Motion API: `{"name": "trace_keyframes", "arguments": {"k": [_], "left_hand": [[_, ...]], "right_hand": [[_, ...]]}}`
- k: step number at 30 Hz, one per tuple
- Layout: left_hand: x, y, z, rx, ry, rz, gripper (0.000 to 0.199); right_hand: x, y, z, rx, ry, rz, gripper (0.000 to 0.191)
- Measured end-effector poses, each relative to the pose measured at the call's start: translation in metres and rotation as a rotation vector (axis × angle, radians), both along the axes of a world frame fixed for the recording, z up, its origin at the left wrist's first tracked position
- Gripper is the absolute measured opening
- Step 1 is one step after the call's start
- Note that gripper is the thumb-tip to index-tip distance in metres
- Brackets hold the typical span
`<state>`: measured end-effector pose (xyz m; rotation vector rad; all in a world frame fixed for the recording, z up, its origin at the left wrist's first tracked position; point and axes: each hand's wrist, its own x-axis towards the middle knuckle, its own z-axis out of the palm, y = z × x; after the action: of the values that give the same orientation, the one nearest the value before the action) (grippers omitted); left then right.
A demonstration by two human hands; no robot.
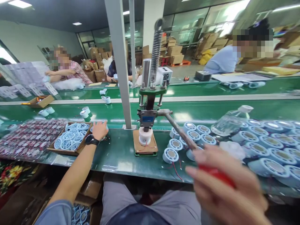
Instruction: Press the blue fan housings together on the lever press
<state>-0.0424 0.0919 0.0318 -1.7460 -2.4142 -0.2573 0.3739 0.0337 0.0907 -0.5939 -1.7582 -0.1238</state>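
Note:
My right hand (229,181), blurred and close to the camera, is closed around the red grip (217,175) of a lever (179,128). That lever belongs to a hand press (148,117) with a tall spring. Under the press's white pressing head (145,135) sits a white round part (144,141) with red wires, on a brown board (153,145). My left hand (99,130), with a dark watch at the wrist, curls over a light blue round housing, mostly hidden by the fingers. Beside it a cardboard box (81,150) holds light blue rings (71,136).
Light blue housings (255,150) with red wires crowd the bench's right side, near a clear plastic bottle (231,120). Wired parts (30,137) are spread at left. A grey post (120,62) rises behind the bench. Co-workers (75,70) sit across the green belt (194,106).

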Motion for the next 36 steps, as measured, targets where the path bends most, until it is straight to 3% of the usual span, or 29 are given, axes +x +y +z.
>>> {"name": "trace_keyframes", "arguments": {"k": [2, 4, 6, 7, 8, 10, 13, 15, 17, 18, 20, 23, 26, 29, 32, 36], "left_hand": [[0.007, 0.006, 0.000, -0.058, 0.028, -0.011, 0.046], [0.021, 0.008, 0.000, -0.099, 0.047, -0.060, 0.047], [0.040, 0.006, -0.002, -0.128, 0.055, -0.146, 0.047], [0.051, 0.003, -0.005, -0.138, 0.056, -0.194, 0.047], [0.062, -0.001, -0.007, -0.145, 0.055, -0.238, 0.047], [0.083, -0.012, -0.015, -0.144, 0.047, -0.305, 0.047], [0.102, -0.029, -0.031, -0.124, 0.003, -0.347, 0.050], [0.105, -0.037, -0.040, -0.092, -0.025, -0.363, 0.054], [0.103, -0.040, -0.048, -0.058, -0.035, -0.381, 0.056], [0.102, -0.040, -0.050, -0.042, -0.037, -0.390, 0.056], [0.101, -0.038, -0.053, -0.027, -0.043, -0.398, 0.056], [0.105, -0.037, -0.051, -0.021, -0.060, -0.373, 0.055], [0.113, -0.046, -0.044, -0.046, -0.104, -0.341, 0.056], [0.110, -0.055, -0.033, -0.038, -0.141, -0.350, 0.060], [0.084, -0.060, -0.017, 0.062, -0.079, -0.278, 0.057], [0.021, -0.062, 0.011, 0.092, 0.079, 0.070, 0.042]], "right_hand": [[-0.014, 0.040, 0.070, 0.216, 0.083, 0.049, 0.039], [-0.031, 0.089, 0.130, 0.235, 0.133, 0.107, 0.026], [-0.047, 0.133, 0.163, 0.136, 0.114, 0.113, 0.026], [-0.055, 0.150, 0.165, 0.089, 0.091, 0.102, 0.030], [-0.061, 0.160, 0.159, 0.053, 0.077, 0.083, 0.035], [-0.073, 0.161, 0.121, 0.001, 0.121, 0.035, 0.046], [-0.089, 0.124, 0.023, -0.137, 0.315, -0.052, 0.064], [-0.102, 0.097, -0.044, -0.287, 0.329, -0.050, 0.077], [-0.117, 0.084, -0.094, -0.477, 0.268, 0.025, 0.088], [-0.125, 0.084, -0.110, -0.561, 0.252, 0.068, 0.090], [-0.137, 0.092, -0.127, -0.638, 0.288, 0.114, 0.086], [-0.145, 0.099, -0.126, -0.561, 0.422, 0.019, 0.071], [-0.135, 0.074, -0.122, -0.451, 0.429, -0.121, 0.055], [-0.103, 0.042, -0.135, -0.336, 0.196, -0.115, 0.043], [-0.062, 0.029, -0.157, -0.160, -0.097, -0.110, 0.030], [-0.022, 0.028, -0.169, -0.009, -0.311, -0.200, 0.029]]}}
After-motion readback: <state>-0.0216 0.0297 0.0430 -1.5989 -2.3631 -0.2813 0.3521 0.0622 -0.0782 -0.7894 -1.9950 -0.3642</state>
